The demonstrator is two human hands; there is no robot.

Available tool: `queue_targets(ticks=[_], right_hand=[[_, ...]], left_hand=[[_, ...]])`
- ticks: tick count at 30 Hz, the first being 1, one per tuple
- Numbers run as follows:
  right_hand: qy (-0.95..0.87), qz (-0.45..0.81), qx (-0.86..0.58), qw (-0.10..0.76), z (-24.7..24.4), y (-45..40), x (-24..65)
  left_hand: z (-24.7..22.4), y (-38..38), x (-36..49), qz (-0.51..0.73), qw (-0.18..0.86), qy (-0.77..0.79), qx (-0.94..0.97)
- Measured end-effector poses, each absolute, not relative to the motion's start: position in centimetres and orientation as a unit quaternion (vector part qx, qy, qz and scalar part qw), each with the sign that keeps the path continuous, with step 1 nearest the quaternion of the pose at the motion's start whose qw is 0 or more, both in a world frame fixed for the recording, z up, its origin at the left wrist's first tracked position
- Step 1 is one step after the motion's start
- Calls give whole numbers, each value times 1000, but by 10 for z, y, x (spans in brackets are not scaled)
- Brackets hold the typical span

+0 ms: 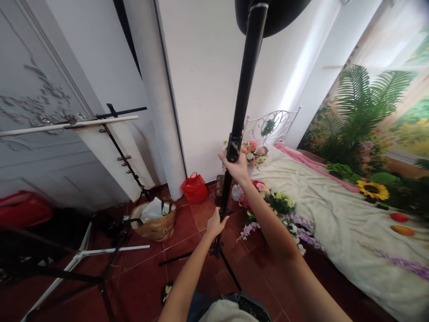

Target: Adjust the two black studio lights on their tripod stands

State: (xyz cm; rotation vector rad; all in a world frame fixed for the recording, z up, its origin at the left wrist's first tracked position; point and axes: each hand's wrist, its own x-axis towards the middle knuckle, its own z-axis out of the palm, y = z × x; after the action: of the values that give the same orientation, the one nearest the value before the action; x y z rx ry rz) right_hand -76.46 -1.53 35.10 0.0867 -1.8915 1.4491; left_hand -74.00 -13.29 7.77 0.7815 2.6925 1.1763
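A black light stand (244,85) rises in front of me, leaning slightly, with a dark rounded lamp head (273,18) cut off by the top edge. My right hand (237,167) is closed around the pole just under its collar. Lower down, my left hand (216,223) grips the same pole near a knob, its thumb sticking out. Part of each hand's fingers is hidden behind the pole. Below them, the stand's legs (231,271) spread over the red tiled floor (197,219).
To the right is a bed with a cream blanket (295,183); artificial flowers (281,201) lie beside it. A red bag (195,190) and a woven basket (157,226) stand by the wall. On the left are a backdrop stand (122,154) and white stand legs (83,253).
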Motion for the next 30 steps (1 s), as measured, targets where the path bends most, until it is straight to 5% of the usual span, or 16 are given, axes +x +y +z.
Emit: queue_targets(ticks=[13, 19, 25, 30], right_hand=[[-764, 533, -11, 364, 311, -21, -754], [-776, 523, -2, 354, 315, -18, -757], [-808, 510, 74, 285, 313, 2, -736], [-806, 565, 127, 123, 236, 36, -710]], left_hand=[[104, -99, -754, 623, 31, 752, 214], [99, -75, -764, 640, 21, 762, 91], [89, -71, -768, 636, -12, 767, 77], [86, -70, -771, 639, -16, 764, 87]])
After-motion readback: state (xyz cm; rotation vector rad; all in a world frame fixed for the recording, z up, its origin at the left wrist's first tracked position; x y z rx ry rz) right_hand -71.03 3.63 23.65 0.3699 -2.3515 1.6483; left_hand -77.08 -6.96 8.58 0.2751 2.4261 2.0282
